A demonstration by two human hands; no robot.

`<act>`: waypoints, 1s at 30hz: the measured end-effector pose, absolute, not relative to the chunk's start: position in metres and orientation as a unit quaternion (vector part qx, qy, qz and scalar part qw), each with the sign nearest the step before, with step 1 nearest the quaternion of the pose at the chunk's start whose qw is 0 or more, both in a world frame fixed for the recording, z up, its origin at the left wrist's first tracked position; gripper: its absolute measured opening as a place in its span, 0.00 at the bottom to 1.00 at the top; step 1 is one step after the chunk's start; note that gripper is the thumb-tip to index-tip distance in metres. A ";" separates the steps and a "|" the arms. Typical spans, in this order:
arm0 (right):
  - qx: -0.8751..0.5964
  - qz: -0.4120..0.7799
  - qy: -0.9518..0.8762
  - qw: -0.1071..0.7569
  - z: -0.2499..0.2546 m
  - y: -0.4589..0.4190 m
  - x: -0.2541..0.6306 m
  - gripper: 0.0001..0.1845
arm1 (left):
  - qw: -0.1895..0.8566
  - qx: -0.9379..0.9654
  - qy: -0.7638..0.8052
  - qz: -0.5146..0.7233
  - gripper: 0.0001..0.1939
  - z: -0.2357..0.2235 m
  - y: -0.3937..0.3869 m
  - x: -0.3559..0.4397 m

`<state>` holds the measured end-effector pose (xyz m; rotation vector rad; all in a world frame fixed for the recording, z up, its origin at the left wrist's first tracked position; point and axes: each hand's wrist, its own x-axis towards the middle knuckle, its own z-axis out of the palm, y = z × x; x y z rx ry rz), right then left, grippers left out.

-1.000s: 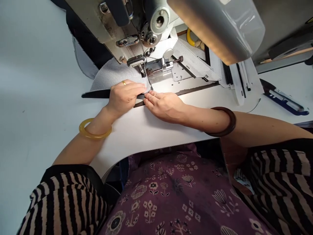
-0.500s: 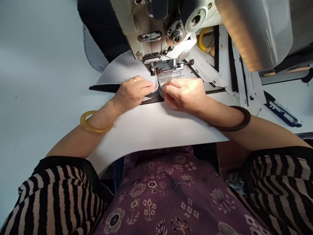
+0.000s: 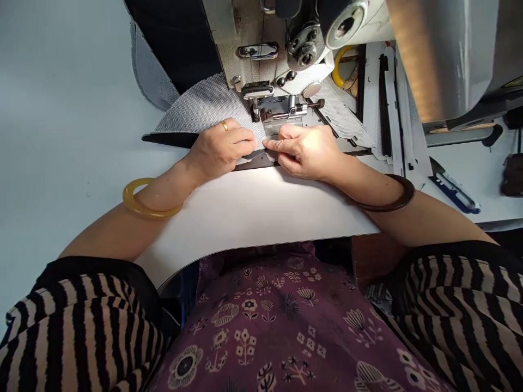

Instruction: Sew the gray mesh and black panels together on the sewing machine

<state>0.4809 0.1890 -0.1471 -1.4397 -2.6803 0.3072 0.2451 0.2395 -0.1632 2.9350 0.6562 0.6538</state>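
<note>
A grey mesh fabric piece point(image 3: 204, 106) with a dark underside lies under the presser foot point(image 3: 255, 111) of a sewing machine point(image 3: 232, 27). My left hand point(image 3: 223, 146), with a ring on one finger, is closed on the near edge of this mesh, thumb and fingertips together left of the foot. To the right, my right hand point(image 3: 308, 151) has its index finger stretched out, the tip touching the fabric's edge. Its thumb sits lower, apart from the index finger, and the other fingers are curled. An edge guide point(image 3: 292, 110) stands just behind this hand.
Mesh and black strips point(image 3: 388, 109) are piled right of the machine. A blue-handled cutter point(image 3: 455, 190) lies on the white table point(image 3: 253, 207) at the right. A yellow ring point(image 3: 338, 68) shows behind the machine head. The lamp-like metal cover point(image 3: 445, 60) overhangs the right side.
My right hand has gone from a pinch at the fabric edge to a stretched index finger with the thumb apart. My left hand keeps its grip. The view has shifted slightly.
</note>
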 end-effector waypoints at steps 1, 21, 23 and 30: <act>-0.468 0.102 -0.877 0.042 -0.147 0.189 0.481 0.27 | 0.026 0.955 0.213 0.207 0.19 -0.163 0.240 0.245; -0.451 0.097 -0.884 -0.075 -0.128 0.179 0.465 0.27 | -0.099 0.935 0.281 0.193 0.20 -0.160 0.216 0.266; -0.449 0.098 -0.885 -0.079 -0.128 0.178 0.463 0.27 | -0.100 0.938 0.260 0.205 0.20 -0.161 0.220 0.264; -0.462 0.086 -0.880 -0.064 -0.125 0.178 0.462 0.25 | -0.128 0.945 0.172 0.246 0.17 -0.160 0.228 0.257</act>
